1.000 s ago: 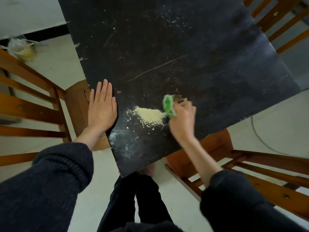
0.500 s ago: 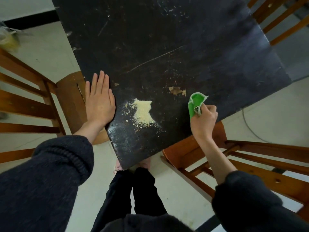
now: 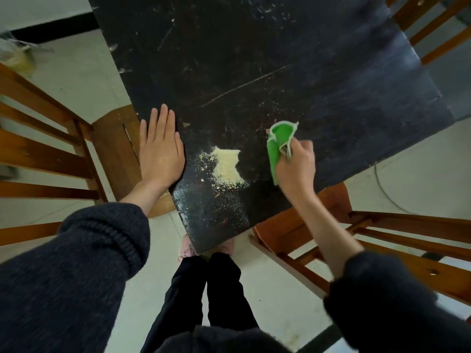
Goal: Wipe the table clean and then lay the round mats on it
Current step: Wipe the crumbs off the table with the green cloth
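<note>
1. the right hand [image 3: 297, 169] pinches a bunched green cloth [image 3: 277, 146] in curled fingers and holds it down on the black table [image 3: 305, 72], just right of a heap of pale yellow crumbs [image 3: 228, 166].
2. the left hand [image 3: 161, 151] lies flat with fingers straight and together, pressed along the table's left edge, gripping nothing.
3. to do this step well, i judge the cloth should sweep toward the heap in one low stroke, kept flat so fine grains are not scattered, and gather them toward the near corner.
4. loose specks lie around the heap and toward the corner; they need a second pass.
5. no round mats are in view, so laying them is not yet begun.
6. wooden chairs [image 3: 382, 240] stand close on both sides and beyond; the seats sit under the table edges, so crumbs pushed off may land on them.
</note>
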A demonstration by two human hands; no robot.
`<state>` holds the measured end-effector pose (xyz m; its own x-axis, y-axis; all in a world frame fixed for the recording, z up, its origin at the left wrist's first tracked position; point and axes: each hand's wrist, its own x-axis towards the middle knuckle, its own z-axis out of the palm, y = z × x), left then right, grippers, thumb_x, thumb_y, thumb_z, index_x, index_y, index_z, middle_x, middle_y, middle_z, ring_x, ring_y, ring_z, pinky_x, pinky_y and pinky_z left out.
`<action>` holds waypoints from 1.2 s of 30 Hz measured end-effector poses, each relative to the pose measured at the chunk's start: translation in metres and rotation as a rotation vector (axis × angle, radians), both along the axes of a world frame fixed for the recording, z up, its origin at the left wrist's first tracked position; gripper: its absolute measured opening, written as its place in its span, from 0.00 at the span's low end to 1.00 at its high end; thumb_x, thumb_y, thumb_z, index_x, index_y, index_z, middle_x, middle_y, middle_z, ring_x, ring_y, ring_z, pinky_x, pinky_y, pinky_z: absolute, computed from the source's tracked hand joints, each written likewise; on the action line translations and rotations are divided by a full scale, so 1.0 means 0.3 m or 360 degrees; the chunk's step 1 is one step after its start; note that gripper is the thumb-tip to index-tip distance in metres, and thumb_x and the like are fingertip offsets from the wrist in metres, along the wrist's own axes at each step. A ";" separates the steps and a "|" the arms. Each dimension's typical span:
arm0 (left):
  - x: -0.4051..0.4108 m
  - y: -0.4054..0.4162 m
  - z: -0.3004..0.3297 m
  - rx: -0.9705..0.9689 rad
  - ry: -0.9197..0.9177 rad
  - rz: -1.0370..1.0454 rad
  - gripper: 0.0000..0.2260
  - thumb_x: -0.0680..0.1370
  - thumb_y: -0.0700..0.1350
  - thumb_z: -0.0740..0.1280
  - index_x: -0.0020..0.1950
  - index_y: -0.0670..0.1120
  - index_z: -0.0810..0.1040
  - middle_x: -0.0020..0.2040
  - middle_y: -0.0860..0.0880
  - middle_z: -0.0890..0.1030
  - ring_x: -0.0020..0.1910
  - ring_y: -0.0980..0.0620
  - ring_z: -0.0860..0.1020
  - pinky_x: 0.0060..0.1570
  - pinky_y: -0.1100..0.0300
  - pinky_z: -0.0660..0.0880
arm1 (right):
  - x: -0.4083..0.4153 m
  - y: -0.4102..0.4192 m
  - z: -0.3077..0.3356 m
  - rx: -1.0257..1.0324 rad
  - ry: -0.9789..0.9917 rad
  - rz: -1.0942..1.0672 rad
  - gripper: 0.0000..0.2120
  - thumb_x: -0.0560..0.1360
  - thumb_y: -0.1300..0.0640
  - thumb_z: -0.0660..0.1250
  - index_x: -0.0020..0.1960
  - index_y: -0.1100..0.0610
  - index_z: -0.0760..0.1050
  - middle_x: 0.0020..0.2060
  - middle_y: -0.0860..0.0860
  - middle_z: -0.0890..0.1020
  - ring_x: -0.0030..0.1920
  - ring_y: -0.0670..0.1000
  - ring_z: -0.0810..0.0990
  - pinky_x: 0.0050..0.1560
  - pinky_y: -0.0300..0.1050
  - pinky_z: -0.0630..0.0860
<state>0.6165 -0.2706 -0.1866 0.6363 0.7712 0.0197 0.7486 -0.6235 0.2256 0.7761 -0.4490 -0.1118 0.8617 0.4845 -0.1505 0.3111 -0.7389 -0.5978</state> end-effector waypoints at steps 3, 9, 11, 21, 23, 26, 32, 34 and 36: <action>0.000 -0.003 0.001 -0.0003 0.0000 -0.0016 0.23 0.82 0.48 0.44 0.75 0.41 0.55 0.77 0.44 0.55 0.76 0.47 0.51 0.74 0.52 0.44 | 0.119 0.076 -0.041 -0.0269 -0.0143 0.0231 0.10 0.74 0.66 0.59 0.53 0.60 0.74 0.56 0.59 0.71 0.55 0.59 0.69 0.52 0.44 0.65; 0.001 -0.002 0.003 -0.0005 -0.0011 -0.0015 0.23 0.82 0.48 0.44 0.75 0.41 0.55 0.77 0.44 0.55 0.76 0.47 0.51 0.74 0.52 0.44 | -0.026 0.163 -0.089 -0.0129 -0.0234 0.0862 0.16 0.71 0.71 0.59 0.55 0.61 0.76 0.52 0.57 0.72 0.51 0.55 0.65 0.48 0.45 0.64; 0.001 -0.001 0.005 -0.0017 -0.0027 -0.0011 0.22 0.82 0.47 0.45 0.75 0.41 0.56 0.77 0.44 0.55 0.76 0.48 0.51 0.73 0.53 0.43 | -0.112 0.144 -0.082 -0.0073 -0.0205 0.1169 0.18 0.70 0.71 0.60 0.58 0.61 0.75 0.51 0.57 0.72 0.49 0.54 0.65 0.47 0.46 0.67; -0.080 -0.006 0.045 -0.0309 -0.0363 -0.0012 0.23 0.81 0.37 0.52 0.75 0.41 0.54 0.77 0.43 0.53 0.76 0.47 0.47 0.73 0.56 0.42 | 0.082 0.324 -0.045 -0.0103 -0.0260 0.1360 0.08 0.75 0.60 0.64 0.53 0.60 0.77 0.52 0.60 0.73 0.51 0.60 0.69 0.51 0.47 0.65; -0.118 -0.025 0.047 -0.0358 -0.0367 0.0142 0.22 0.82 0.39 0.51 0.76 0.41 0.53 0.77 0.44 0.52 0.76 0.47 0.46 0.72 0.56 0.42 | 0.077 0.402 -0.065 -0.0136 -0.0269 0.1367 0.09 0.76 0.55 0.64 0.52 0.59 0.77 0.52 0.59 0.73 0.51 0.60 0.69 0.53 0.48 0.66; -0.152 -0.054 0.031 -0.0542 -0.0349 0.0318 0.22 0.83 0.46 0.48 0.77 0.44 0.49 0.78 0.45 0.49 0.76 0.49 0.44 0.72 0.57 0.42 | 0.018 0.449 -0.075 -0.0135 -0.0312 0.1467 0.09 0.75 0.61 0.62 0.53 0.58 0.78 0.52 0.59 0.73 0.53 0.61 0.69 0.54 0.51 0.67; -0.174 -0.092 0.021 -0.0976 -0.0479 0.0470 0.22 0.83 0.51 0.46 0.77 0.49 0.51 0.77 0.47 0.52 0.76 0.49 0.42 0.73 0.53 0.44 | -0.125 0.275 -0.033 -0.0254 -0.0268 0.2359 0.19 0.71 0.69 0.59 0.59 0.57 0.76 0.53 0.57 0.73 0.52 0.57 0.67 0.56 0.51 0.68; -0.180 -0.118 0.033 -0.0995 -0.0581 0.0479 0.21 0.83 0.50 0.48 0.76 0.51 0.52 0.77 0.49 0.54 0.75 0.53 0.42 0.71 0.57 0.43 | -0.118 0.244 -0.009 -0.0269 -0.0195 0.2487 0.21 0.70 0.71 0.58 0.59 0.56 0.76 0.53 0.55 0.73 0.52 0.55 0.67 0.55 0.49 0.67; -0.191 -0.138 0.044 -0.1004 -0.0718 0.0454 0.20 0.83 0.47 0.49 0.76 0.51 0.54 0.75 0.54 0.57 0.69 0.66 0.44 0.68 0.63 0.42 | -0.084 0.283 0.007 -0.0198 -0.0198 0.2373 0.21 0.70 0.72 0.58 0.58 0.60 0.77 0.53 0.57 0.73 0.51 0.57 0.68 0.55 0.48 0.67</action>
